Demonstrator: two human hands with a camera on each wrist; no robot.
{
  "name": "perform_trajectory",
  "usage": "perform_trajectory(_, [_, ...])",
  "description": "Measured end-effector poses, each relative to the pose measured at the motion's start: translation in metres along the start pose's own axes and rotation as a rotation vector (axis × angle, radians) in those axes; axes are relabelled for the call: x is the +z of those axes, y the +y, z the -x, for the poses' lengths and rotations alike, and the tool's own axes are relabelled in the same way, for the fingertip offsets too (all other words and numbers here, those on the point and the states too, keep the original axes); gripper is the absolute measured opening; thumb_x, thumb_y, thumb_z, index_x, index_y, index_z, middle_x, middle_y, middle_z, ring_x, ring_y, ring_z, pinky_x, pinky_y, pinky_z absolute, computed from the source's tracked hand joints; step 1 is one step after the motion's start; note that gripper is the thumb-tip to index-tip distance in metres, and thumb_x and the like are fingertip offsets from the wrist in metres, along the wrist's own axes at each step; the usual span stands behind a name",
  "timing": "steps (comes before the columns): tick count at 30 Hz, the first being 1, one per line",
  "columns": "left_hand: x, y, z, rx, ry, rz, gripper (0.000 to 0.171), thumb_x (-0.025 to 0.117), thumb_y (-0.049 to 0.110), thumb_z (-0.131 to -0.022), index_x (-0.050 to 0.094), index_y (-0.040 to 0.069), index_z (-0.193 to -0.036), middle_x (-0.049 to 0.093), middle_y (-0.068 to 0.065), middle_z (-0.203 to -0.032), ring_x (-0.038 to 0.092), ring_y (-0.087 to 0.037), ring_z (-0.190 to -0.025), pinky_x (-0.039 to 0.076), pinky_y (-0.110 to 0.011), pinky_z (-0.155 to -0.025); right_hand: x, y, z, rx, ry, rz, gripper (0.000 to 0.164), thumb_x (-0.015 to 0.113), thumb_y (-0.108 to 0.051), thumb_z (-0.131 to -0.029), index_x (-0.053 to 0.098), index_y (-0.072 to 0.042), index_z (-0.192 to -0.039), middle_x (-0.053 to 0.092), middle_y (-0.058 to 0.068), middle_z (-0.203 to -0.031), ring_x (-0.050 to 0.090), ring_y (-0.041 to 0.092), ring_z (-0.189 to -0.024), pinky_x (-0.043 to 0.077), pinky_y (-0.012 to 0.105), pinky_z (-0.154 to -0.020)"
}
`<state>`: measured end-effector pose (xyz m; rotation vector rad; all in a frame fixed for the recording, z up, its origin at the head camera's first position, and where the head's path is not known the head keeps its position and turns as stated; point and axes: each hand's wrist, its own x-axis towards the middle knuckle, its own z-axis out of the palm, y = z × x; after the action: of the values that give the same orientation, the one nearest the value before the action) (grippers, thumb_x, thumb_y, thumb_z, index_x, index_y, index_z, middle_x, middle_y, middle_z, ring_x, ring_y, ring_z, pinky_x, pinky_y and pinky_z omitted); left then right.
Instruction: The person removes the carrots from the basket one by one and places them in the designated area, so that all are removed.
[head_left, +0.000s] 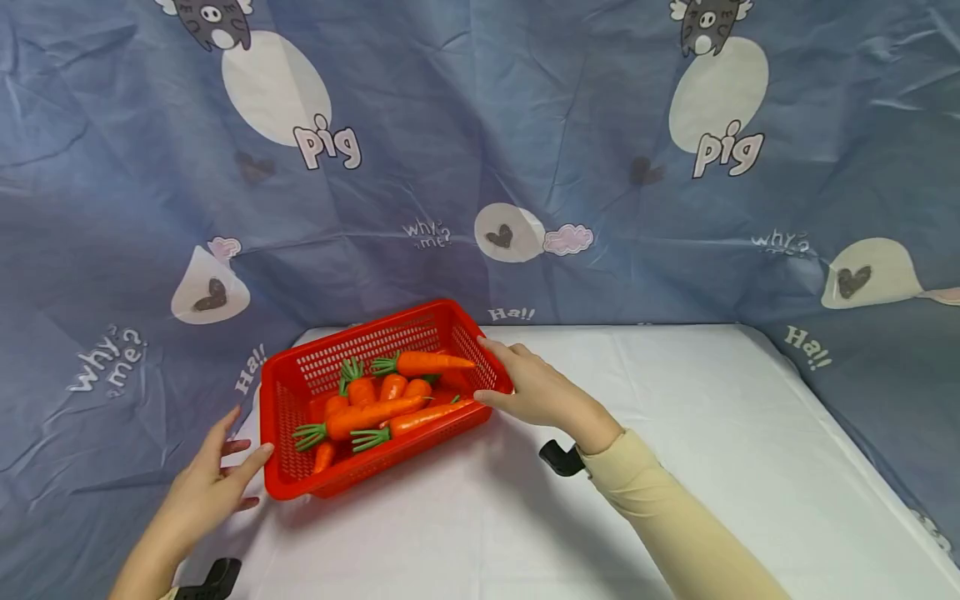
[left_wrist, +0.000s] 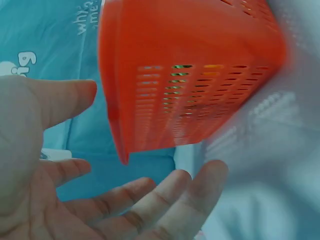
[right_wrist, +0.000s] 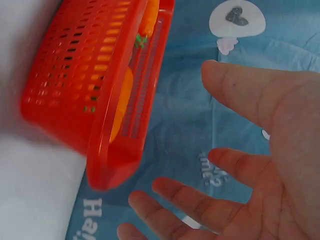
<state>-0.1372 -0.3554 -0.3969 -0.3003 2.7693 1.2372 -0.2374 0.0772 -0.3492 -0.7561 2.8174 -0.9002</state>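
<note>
A red plastic basket [head_left: 352,483] with slotted walls stands aslant on the left part of the white table. Several orange carrots [head_left: 375,417] with green tops lie inside it, some partly covered by others. My left hand [head_left: 202,483] is beside the basket's left end, fingers spread and thumb near the rim. In the left wrist view a gap shows between that hand and the basket wall [left_wrist: 190,40]. My right hand [head_left: 536,387] is by the basket's right end with its fingers apart. The right wrist view shows this hand [right_wrist: 250,185] separate from the rim.
A white cloth covers the table [head_left: 675,467], which stretches to the right of the basket. Behind the table hangs a blue printed curtain [head_left: 420,150], close to the basket's back edge. Black wrist straps [head_left: 562,458] show at both wrists.
</note>
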Motion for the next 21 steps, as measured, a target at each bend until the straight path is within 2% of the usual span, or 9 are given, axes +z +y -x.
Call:
perform_trajectory(3, [0.002,-0.003,0.001,-0.019,-0.03,0.075,0.1,0.055,0.046,-0.111,-0.016,0.009,-0.17,0.027,-0.042,-0.161,0.052,-0.063,-0.134,0.068,-0.045,-0.079,0.004,-0.007,-0.007,-0.019,-0.013,-0.011,0.082,0.075,-0.04,-0.1,0.035,-0.02,-0.169,0.055,0.022,-0.152,0.06,0.035,-0.134,0.049,0.054,-0.116])
perform_trajectory(6, [0.005,-0.008,0.001,-0.009,-0.038,0.128,0.097,0.055,0.041,-0.112,-0.016,0.009,-0.17,0.028,-0.041,-0.161,0.059,-0.057,-0.128,0.068,-0.044,-0.079,0.009,-0.014,-0.014,-0.059,-0.031,-0.021,0.08,0.076,-0.037,-0.1,0.038,-0.017,-0.168,0.054,0.02,-0.156,0.057,0.036,-0.14,0.047,0.053,-0.12])
perform_trajectory(11, [0.01,-0.018,0.002,0.018,-0.042,0.194,0.092,0.053,0.037,-0.114,-0.013,0.01,-0.171,0.031,-0.041,-0.159,0.07,-0.033,-0.119,0.068,-0.043,-0.078,0.021,-0.024,-0.027,-0.124,-0.072,-0.03,0.075,0.075,-0.03,-0.101,0.041,-0.011,-0.165,0.052,0.016,-0.162,0.049,0.036,-0.149,0.043,0.052,-0.124])
perform_trajectory(16, [0.017,-0.027,0.001,0.029,-0.044,0.294,0.088,0.051,0.033,-0.115,-0.012,0.011,-0.171,0.029,-0.041,-0.157,0.069,-0.002,-0.103,0.068,-0.044,-0.077,0.029,-0.036,-0.039,-0.108,-0.116,0.02,0.074,0.075,-0.035,-0.101,0.042,-0.017,-0.166,0.059,0.018,-0.154,0.053,0.033,-0.144,0.047,0.05,-0.12])
perform_trajectory(18, [0.02,-0.029,0.001,0.033,-0.042,0.338,0.087,0.051,0.031,-0.115,-0.012,0.012,-0.171,0.028,-0.04,-0.157,0.066,0.006,-0.098,0.068,-0.044,-0.076,0.032,-0.04,-0.042,-0.11,-0.131,0.038,0.074,0.075,-0.035,-0.102,0.042,-0.018,-0.166,0.059,0.017,-0.152,0.055,0.031,-0.142,0.048,0.047,-0.119])
perform_trajectory(21, [0.026,-0.033,0.001,0.042,-0.04,0.401,0.086,0.052,0.027,-0.115,-0.012,0.015,-0.172,0.025,-0.039,-0.157,0.064,0.009,-0.095,0.068,-0.045,-0.076,0.036,-0.046,-0.046,-0.123,-0.141,0.059,0.073,0.075,-0.035,-0.102,0.043,-0.018,-0.165,0.059,0.014,-0.154,0.055,0.029,-0.143,0.047,0.044,-0.121])
